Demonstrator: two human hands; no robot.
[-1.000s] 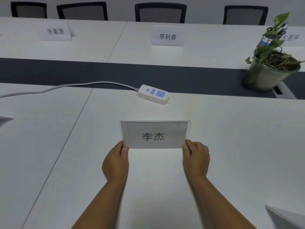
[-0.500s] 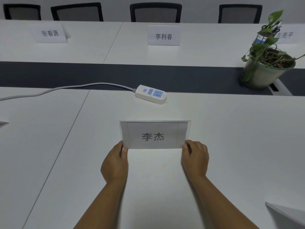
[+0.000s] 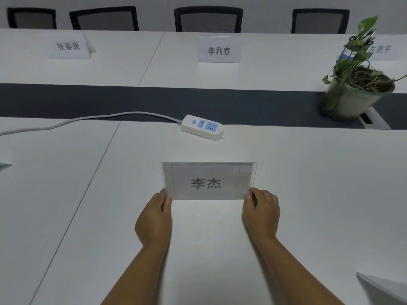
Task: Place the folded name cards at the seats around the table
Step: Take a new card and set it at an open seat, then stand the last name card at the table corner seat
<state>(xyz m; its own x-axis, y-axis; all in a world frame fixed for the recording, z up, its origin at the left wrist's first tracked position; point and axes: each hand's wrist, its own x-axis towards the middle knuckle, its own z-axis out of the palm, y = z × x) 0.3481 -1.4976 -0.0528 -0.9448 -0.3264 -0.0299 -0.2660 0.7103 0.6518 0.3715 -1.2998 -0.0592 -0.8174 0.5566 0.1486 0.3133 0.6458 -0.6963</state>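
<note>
A clear-sleeved name card with dark printed characters stands on the white table in front of me. My left hand pinches its lower left corner and my right hand pinches its lower right corner. Across the dark centre strip, three more name cards stand on the far side: one at the left, one in the middle, and one at the right partly hidden by the plant.
A white power strip with a grey cable lies just beyond the held card. A potted plant stands at the right on the dark strip. Black chairs line the far side. Card corners show at the left edge and bottom right.
Both hands and the card stay where they were. Only the camera view has shifted slightly.
</note>
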